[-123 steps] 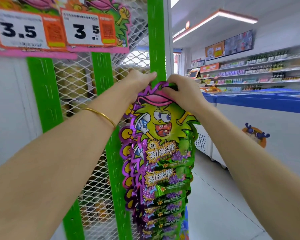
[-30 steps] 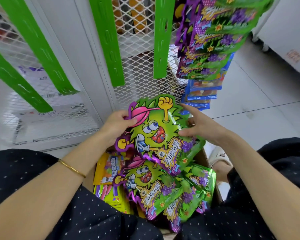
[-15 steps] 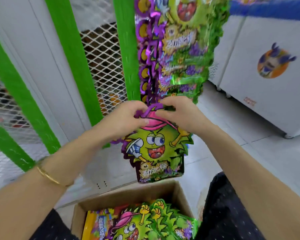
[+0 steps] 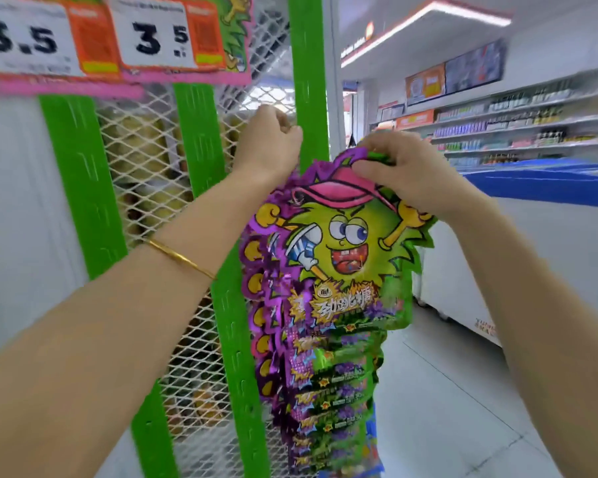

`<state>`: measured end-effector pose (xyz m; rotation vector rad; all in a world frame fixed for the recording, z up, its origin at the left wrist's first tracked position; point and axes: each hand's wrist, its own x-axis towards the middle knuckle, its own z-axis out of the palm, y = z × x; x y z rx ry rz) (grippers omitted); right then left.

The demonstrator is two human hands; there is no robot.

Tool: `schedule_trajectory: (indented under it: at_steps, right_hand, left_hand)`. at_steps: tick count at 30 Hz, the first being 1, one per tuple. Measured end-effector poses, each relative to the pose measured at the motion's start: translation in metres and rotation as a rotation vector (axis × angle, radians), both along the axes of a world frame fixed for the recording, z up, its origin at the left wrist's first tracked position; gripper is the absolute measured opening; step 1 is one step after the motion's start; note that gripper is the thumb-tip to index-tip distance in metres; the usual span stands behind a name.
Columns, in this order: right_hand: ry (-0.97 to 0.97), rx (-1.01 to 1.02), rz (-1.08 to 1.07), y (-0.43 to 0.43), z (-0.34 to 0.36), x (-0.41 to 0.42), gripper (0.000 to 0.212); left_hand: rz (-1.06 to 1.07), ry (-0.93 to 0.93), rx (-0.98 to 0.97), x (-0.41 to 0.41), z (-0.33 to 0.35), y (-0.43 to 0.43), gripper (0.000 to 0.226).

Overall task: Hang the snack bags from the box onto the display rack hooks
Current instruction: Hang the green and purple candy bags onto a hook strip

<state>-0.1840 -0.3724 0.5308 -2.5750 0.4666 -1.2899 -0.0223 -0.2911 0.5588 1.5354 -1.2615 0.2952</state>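
Person's right hand [image 4: 404, 174] pinches the top edge of a green-and-purple foil snack bag with a spiky cartoon face in a pink cap [image 4: 345, 250], fingers curled over the cap. The bag hangs in front of a column of matching hung bags [image 4: 325, 391]. The left hand [image 4: 268, 146] is curled like a fist against a green slotted upright [image 4: 307, 63]; whether it grips anything, cannot tell. White wire mesh panel [image 4: 146, 167] behind, price tags reading 3.5 [image 4: 152, 36] above.
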Motion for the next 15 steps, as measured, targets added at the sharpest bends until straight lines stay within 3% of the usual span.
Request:
schedule_trajectory:
  at_steps: [2, 8, 11, 15]
  right_hand:
    - [-0.049, -0.032, -0.009, -0.009, 0.017, 0.008, 0.004]
    - [-0.147, -0.176, -0.098, -0.024, 0.044, 0.043, 0.015]
    - [-0.178, -0.223, -0.140, -0.027, 0.048, 0.053, 0.017]
    - [-0.199, -0.292, -0.194, -0.027, 0.051, 0.060, 0.017]
  left_hand:
    - [-0.049, 0.071, -0.007, 0.002, 0.014, -0.006, 0.005]
    - [-0.039, 0.188, 0.101, 0.004, 0.044, -0.017, 0.020]
    - [-0.064, 0.243, 0.174, 0.006, 0.048, -0.018, 0.040]
    - [-0.080, 0.298, 0.158, 0.005, 0.048, -0.020, 0.029]
